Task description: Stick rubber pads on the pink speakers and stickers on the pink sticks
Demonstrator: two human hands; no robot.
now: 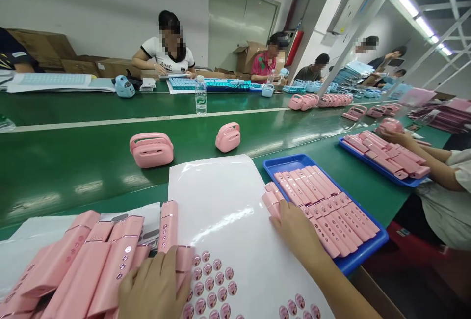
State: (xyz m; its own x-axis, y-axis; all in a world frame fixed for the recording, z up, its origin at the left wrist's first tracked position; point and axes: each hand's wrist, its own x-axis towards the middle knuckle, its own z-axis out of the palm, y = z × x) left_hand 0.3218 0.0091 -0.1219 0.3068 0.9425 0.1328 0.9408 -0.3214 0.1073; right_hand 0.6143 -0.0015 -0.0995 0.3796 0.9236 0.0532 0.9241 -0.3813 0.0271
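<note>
My left hand (149, 287) is closed around pink plastic bars (168, 228) with small round buttons, at the left edge of a glossy white sheet (221, 186). Beside it lies a pile of similar pink bars (121, 240). My right hand (296, 230) grips two pink bars (271, 200) at the left side of a blue tray (301, 160); its palm hides their lower ends. Rows of pink bars (324, 211) lie in that tray, button faces up. Round picture stickers (211, 282) dot the white sheet's lower part.
Beyond the sheet, two pink handled cases (152, 151) stand on the green conveyor belt (91, 152). A water bottle (200, 95) is farther back. At right, a co-worker's arm (423, 149) reaches over another blue tray (408, 179) of pink bars. Several people sit opposite.
</note>
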